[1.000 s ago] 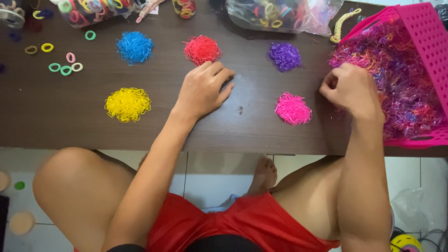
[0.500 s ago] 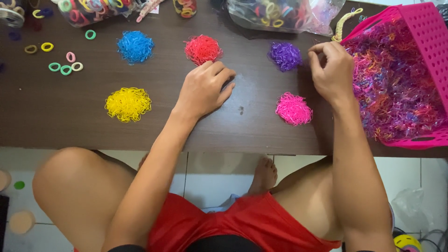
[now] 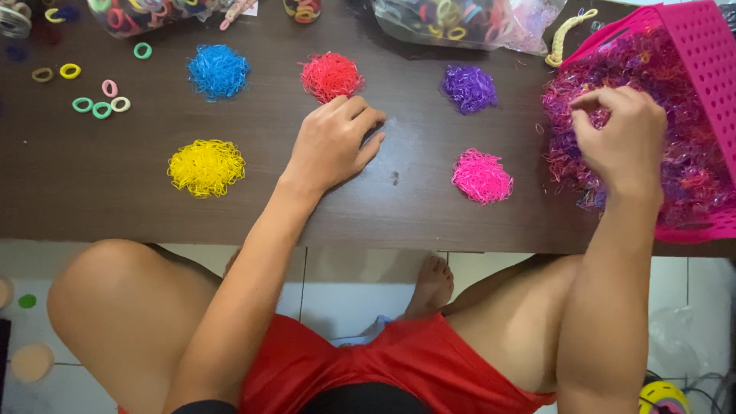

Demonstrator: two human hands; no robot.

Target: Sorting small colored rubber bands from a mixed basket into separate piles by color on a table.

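Observation:
My right hand (image 3: 622, 138) hovers over the pink perforated basket (image 3: 698, 46), which is filled with a tangled mix of tiny rubber bands (image 3: 690, 161). Its thumb and fingers are pinched together in the top of that mix. My left hand (image 3: 333, 142) lies palm down on the dark wooden table (image 3: 115, 207), holding nothing, with its knuckles just below the red band pile (image 3: 331, 76). Sorted piles lie around it: blue (image 3: 218, 71), yellow (image 3: 205, 166), purple (image 3: 468, 88) and pink (image 3: 481, 175).
Loose hair rings (image 3: 100, 105) lie at the far left. Clear bags of hair ties (image 3: 460, 23) and a jar (image 3: 303, 11) line the back edge. The table's front edge runs above my bare knees and the tiled floor.
My right hand went from the basket to beside the purple pile, then back right over the basket's mix. My left hand stayed put.

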